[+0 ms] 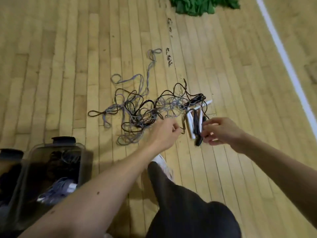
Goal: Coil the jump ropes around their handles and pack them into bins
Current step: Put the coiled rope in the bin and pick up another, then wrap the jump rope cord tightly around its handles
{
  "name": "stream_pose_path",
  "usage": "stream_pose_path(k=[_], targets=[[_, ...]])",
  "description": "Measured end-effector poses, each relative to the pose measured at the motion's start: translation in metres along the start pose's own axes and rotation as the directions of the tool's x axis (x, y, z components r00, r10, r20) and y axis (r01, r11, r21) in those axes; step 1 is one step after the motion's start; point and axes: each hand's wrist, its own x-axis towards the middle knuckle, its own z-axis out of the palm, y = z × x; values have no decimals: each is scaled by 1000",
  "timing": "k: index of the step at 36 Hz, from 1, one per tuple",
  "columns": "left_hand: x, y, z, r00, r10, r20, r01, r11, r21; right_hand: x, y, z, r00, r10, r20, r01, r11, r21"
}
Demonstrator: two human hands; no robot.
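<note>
Jump ropes: several, black and grey-lilac cords, uncoiled, tangled in one loose heap on the wooden floor, with stray loops trailing off.
Handles: white and black, bunched at the heap's right edge.
Bins: two, translucent, dark latches, lower left; the nearer holds coiled ropes, including a lilac coil.

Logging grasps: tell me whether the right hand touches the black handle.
Touching. The head view shows the right hand pinching the black handle, whose lower end pokes out beneath the fingertips.
</note>
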Motion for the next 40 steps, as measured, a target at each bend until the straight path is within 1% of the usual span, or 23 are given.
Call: stream_pose_path(k=[3, 6, 9, 12, 14, 16, 18, 21, 23, 25, 27, 28, 30, 32, 35, 38, 40], targets=[[26, -6, 42, 991, -100, 87, 101, 995, -8, 30, 55, 2, 996, 91, 3, -91, 995, 28], [57, -17, 78, 971, -193, 141, 202, 978, -53, 68, 87, 14, 991, 137, 3, -137, 990, 29], [87, -26, 100, 968, -214, 132, 218, 976, -17, 105, 100, 33, 990, 139, -1, -139, 990, 9], [117, -37, 113, 980, -182, 84, 171, 978, 123, 142, 105, 51, 993, 115, -15, -116, 992, -40], [135, -49, 122, 986, -126, 108, 91, 954, 284, 165, 105, 62, 993, 119, -23, -120, 992, -47], [148, -59, 129, 979, -95, 179, -1, 881, 474, 182, 105, 70, 991, 127, -31, -128, 991, -30], [156, -69, 138, 956, -121, 268, -79, 771, 632, 199, 106, 80, 987, 160, -22, -160, 987, 17], [156, -76, 146, 935, -132, 330, -168, 656, 736, 214, 108, 89, 977, 211, -17, -209, 975, 73], [153, -77, 146, 927, -94, 364, -236, 608, 758, 219, 109, 94, 967, 255, -7, -252, 960, 120], [148, -80, 144, 908, -70, 413, -291, 603, 743, 218, 110, 96, 957, 291, -2, -287, 944, 163], [144, -82, 140, 904, -21, 426, -312, 649, 693, 215, 109, 96, 951, 308, -7, -300, 929, 216], [142, -84, 136, 910, 29, 413, -317, 690, 651, 212, 108, 96, 943, 333, 11, -322, 903, 283], [135, -83, 124, 913, 125, 388, -338, 765, 549, 204, 103, 92, 918, 387, 87, -386, 822, 419], [127, -79, 110, 901, 222, 373, -392, 786, 478, 196, 97, 85, 904, 398, 156, -423, 780, 461], [111, -67, 84, 879, 396, 267, -476, 756, 448, 174, 75, 71, 903, 357, 239, -428, 789, 440], [96, -54, 53, 810, 571, 134, -564, 696, 444, 140, 42, 52, 899, 315, 303, -407, 856, 318], [86, -39, 28, 781, 620, 69, -583, 687, 434, 117, 20, 42, 901, 303, 311, -374, 906, 199]])
